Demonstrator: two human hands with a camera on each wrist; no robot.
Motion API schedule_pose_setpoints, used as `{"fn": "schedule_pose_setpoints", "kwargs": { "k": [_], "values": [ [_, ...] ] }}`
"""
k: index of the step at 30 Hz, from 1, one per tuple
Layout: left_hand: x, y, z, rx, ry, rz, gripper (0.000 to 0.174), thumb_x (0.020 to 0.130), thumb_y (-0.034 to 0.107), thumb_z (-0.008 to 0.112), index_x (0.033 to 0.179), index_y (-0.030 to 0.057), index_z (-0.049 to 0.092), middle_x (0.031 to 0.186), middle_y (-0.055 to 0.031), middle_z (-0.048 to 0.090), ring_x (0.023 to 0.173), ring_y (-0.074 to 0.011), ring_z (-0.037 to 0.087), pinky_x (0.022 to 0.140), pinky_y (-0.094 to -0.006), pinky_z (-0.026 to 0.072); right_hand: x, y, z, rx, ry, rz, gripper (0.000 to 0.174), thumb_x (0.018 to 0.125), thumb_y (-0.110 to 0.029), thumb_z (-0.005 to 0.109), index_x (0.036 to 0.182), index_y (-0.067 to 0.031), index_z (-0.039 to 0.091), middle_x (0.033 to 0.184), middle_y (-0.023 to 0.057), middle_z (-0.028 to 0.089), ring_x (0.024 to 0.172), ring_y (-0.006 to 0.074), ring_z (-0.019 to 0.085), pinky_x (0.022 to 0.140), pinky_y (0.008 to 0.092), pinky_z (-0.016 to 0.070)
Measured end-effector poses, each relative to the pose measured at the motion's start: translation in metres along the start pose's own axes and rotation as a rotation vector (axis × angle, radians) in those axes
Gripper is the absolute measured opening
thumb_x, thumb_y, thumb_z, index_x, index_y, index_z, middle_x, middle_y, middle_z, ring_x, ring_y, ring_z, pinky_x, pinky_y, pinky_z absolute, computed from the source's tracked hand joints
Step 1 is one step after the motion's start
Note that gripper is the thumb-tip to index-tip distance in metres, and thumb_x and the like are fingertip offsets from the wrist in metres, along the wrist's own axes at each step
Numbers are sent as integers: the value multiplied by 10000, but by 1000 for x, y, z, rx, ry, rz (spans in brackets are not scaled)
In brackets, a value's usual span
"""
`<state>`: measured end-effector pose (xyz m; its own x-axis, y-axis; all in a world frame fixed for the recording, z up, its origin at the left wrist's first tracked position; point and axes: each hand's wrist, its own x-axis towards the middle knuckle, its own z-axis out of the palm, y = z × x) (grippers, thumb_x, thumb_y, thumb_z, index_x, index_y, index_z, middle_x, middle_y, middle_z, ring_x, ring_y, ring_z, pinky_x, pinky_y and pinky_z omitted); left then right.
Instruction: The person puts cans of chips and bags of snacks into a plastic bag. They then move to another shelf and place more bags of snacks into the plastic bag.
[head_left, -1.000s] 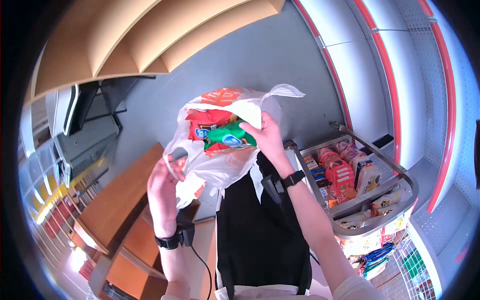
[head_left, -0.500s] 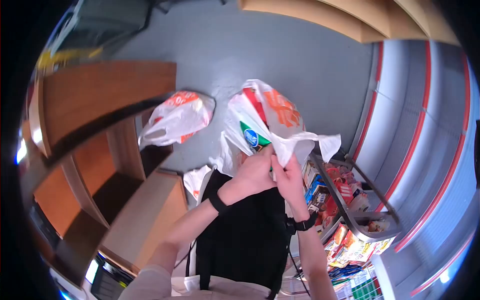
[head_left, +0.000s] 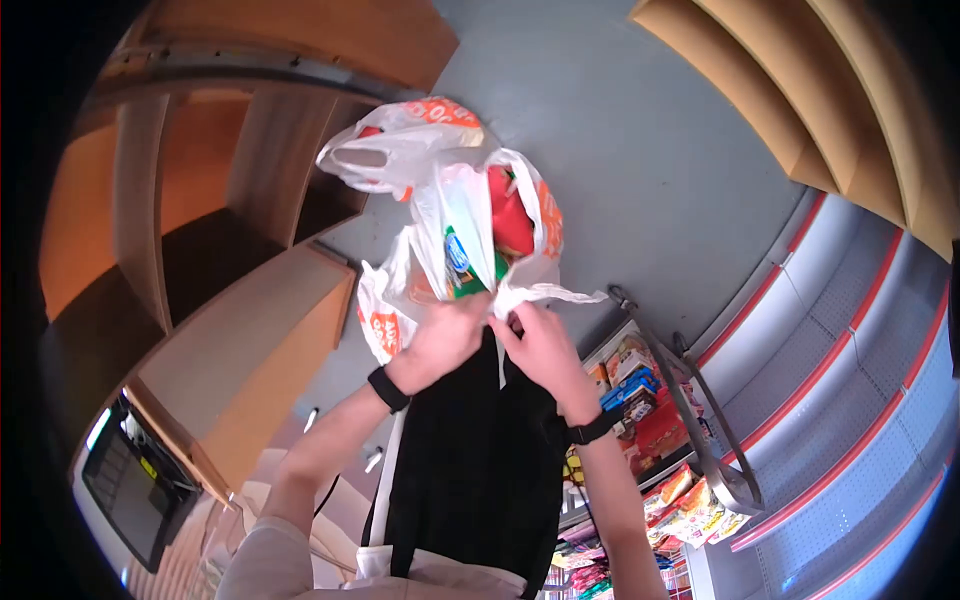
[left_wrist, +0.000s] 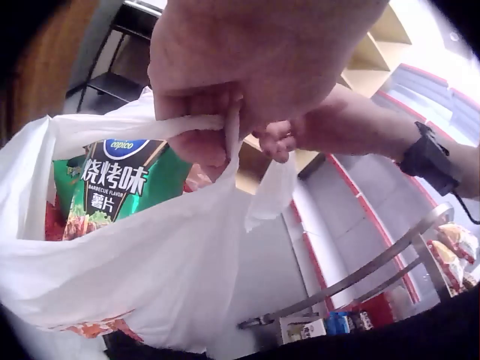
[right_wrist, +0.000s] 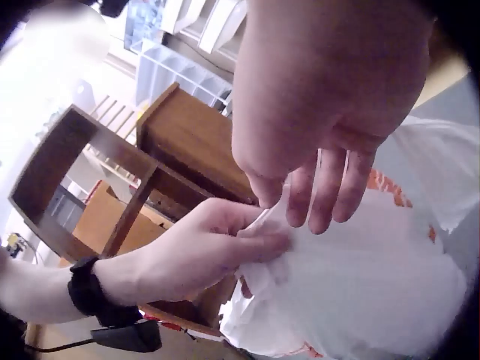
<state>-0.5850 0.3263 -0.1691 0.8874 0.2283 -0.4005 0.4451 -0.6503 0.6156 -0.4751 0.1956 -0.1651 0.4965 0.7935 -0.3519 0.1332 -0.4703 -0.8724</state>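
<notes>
A white plastic bag with orange print (head_left: 549, 222) hangs from both hands in the head view. Inside it show a red packet (head_left: 510, 215) and a green chip packet (left_wrist: 112, 184). My left hand (head_left: 443, 340) grips the bag's gathered edge, fingers curled round the plastic in the left wrist view. Close beside it, my right hand (head_left: 540, 352) pinches the plastic between thumb and fingers; its other fingers hang down along the bag (right_wrist: 360, 277) in the right wrist view.
Another filled white bag (head_left: 400, 150) lies beyond, and a white bag with orange print (head_left: 382, 325) is at the left. A brown shelf unit (head_left: 140, 200) stands left. At the right are a metal-railed cart (head_left: 715, 470) with packets and white shelving (head_left: 830, 400).
The head view has turned. Both hands, apart on the open bag a second ago, have come together at its top edge, and the bag's mouth has narrowed.
</notes>
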Motion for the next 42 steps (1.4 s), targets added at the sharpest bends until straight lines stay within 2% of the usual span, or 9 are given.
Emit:
{"fn": "schedule_pose_setpoints", "kwargs": {
  "k": [2, 4, 10, 14, 21, 26, 33, 38, 42],
  "values": [
    [-20, -22, -4, 93, 40, -104, 257, 723, 2, 563, 980, 6, 567, 713, -188, 622, 696, -352, 640, 629, -430, 522, 2, 3, 10, -37, -25, -126, 163, 866, -134, 627, 928, -7, 545, 769, 146, 640, 725, 296, 639, 636, 389, 494],
    [-37, -39, -20, 145, 29, -231, 277, 733, -3, 558, 1009, 2, 578, 708, -203, 619, 686, -364, 637, 626, -458, 520, 1, -4, 7, 49, -73, -52, 174, 884, -108, 594, 1030, -23, 554, 856, 141, 654, 811, 278, 655, 710, 358, 513],
    [-82, -105, -36, 180, 142, -427, 224, 782, 33, 553, 995, -26, 589, 715, -264, 604, 719, -419, 617, 666, -493, 508, -29, 28, 2, 40, 11, 42, 152, 899, -104, 575, 1036, -38, 564, 884, 145, 661, 800, 266, 666, 684, 343, 525],
    [-90, -159, -31, 337, 157, -512, 174, 806, 76, 534, 946, -15, 583, 764, -275, 610, 739, -431, 615, 691, -508, 505, -46, 68, 2, 17, 23, 137, 161, 896, -134, 568, 1032, -54, 537, 892, 160, 652, 795, 326, 644, 691, 390, 517],
    [-75, -241, -32, 335, 140, -782, 204, 836, 194, 533, 915, 39, 639, 872, -232, 646, 854, -396, 628, 782, -484, 501, -82, 132, -1, -172, -56, 289, 203, 884, -174, 579, 1050, -58, 563, 892, 168, 654, 816, 325, 642, 719, 398, 508],
    [-64, -274, -20, 302, 223, -770, 278, 837, 249, 568, 876, -17, 640, 843, -258, 635, 848, -416, 617, 791, -486, 486, -104, 161, -1, -138, -13, 414, 213, 886, -165, 584, 1057, -40, 562, 881, 151, 659, 815, 282, 655, 726, 361, 512],
    [-31, -333, 6, 241, 145, -735, 283, 841, 268, 539, 942, 26, 645, 923, -241, 637, 913, -404, 604, 819, -485, 480, -133, 202, 45, 0, 89, 619, 197, 915, -153, 573, 1060, -21, 557, 845, 80, 644, 777, 158, 618, 720, 298, 502],
    [6, -354, 26, 132, 212, -627, 271, 861, 294, 537, 977, 67, 629, 905, -225, 644, 909, -409, 599, 807, -503, 467, -149, 215, 88, 132, 110, 774, 189, 923, -142, 558, 1066, -20, 557, 845, 58, 632, 769, 129, 602, 709, 273, 496],
    [35, -386, 51, 366, 126, -554, 281, 821, 273, 543, 1013, 100, 653, 933, -210, 659, 953, -381, 606, 846, -480, 473, -152, 223, 122, 245, 134, 799, 179, 926, -126, 544, 1070, -19, 552, 861, 50, 625, 777, 119, 592, 709, 249, 486]
  ]
}}
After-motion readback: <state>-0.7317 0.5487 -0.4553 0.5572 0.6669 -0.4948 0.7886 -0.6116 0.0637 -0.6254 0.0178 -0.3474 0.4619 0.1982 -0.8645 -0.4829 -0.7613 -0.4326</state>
